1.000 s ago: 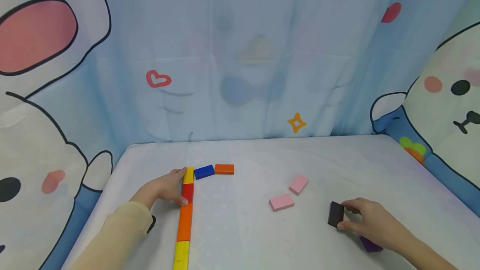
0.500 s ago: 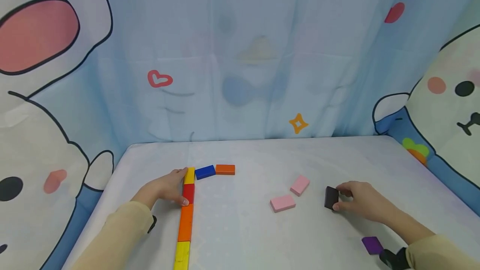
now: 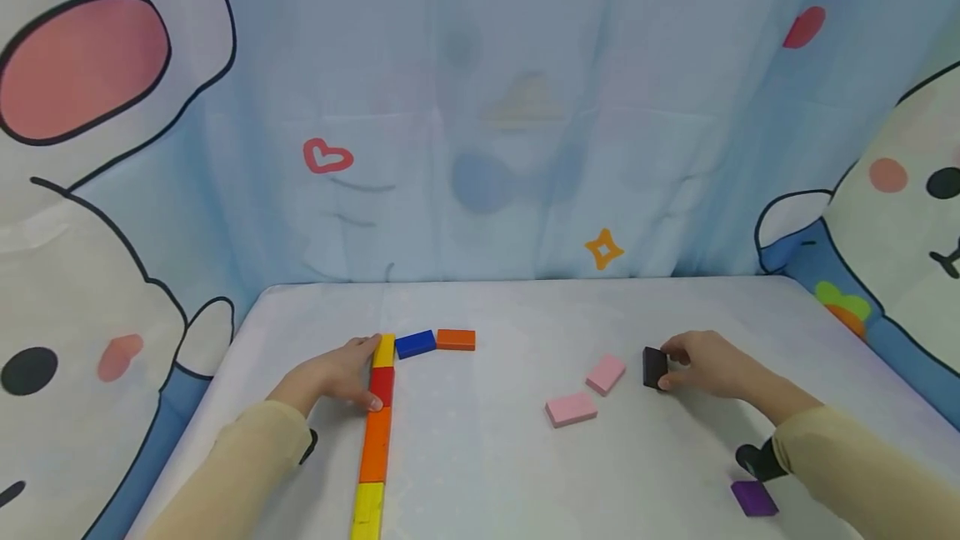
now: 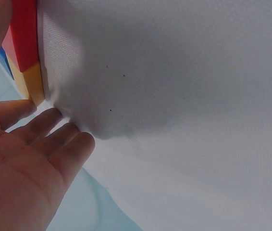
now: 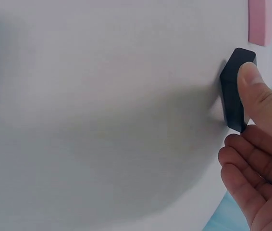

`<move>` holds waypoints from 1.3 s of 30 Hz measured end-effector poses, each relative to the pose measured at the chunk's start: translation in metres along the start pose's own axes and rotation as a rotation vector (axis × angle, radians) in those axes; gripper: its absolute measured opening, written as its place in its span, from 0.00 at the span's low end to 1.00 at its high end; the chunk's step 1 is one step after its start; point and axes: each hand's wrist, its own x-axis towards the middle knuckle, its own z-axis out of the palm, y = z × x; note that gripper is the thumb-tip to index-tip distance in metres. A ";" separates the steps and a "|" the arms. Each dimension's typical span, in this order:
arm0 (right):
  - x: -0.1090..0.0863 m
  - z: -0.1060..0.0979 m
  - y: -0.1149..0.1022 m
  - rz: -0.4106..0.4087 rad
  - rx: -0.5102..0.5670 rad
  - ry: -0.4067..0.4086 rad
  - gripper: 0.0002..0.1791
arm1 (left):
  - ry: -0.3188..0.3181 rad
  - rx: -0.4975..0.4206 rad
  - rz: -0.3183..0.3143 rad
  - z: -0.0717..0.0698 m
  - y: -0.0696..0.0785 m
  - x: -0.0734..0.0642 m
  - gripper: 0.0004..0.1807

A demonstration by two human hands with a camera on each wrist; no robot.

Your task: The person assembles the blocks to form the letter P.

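My left hand point(image 3: 333, 375) rests beside a straight row of blocks, its fingers loosely extended. Its index fingertip touches the far yellow block point(image 3: 384, 351), and its thumb lies against the red block point(image 3: 382, 386). Nearer in the same row come an orange block point(image 3: 376, 444) and another yellow block point(image 3: 367, 511). A blue block point(image 3: 416, 344) and a short orange block point(image 3: 456, 340) lead off to the right from the far end. On the right, my right hand point(image 3: 712, 367) pinches a black block point(image 5: 232, 91) by its ends between thumb and index finger, other fingers curled below.
Two pink blocks point(image 3: 571, 410) lie mid-table, left of the black block. A purple block point(image 3: 754, 498) lies close to the right sleeve. White cloth covers the table point(image 3: 487, 482), and a printed blue curtain point(image 3: 510, 215) hangs behind its far edge.
My right hand has carried the black block away from me across the table and slightly left, uncovering the purple block. My left hand stays at the row; the head view shifts slightly.
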 end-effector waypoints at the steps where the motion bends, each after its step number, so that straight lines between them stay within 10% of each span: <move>1: 0.003 -0.002 -0.001 -0.003 -0.007 -0.008 0.35 | 0.000 -0.001 -0.001 0.000 0.000 0.000 0.56; 39: 0.090 -0.005 -0.046 -0.050 -0.078 -0.063 0.32 | 0.003 0.019 -0.011 -0.002 0.001 0.003 0.57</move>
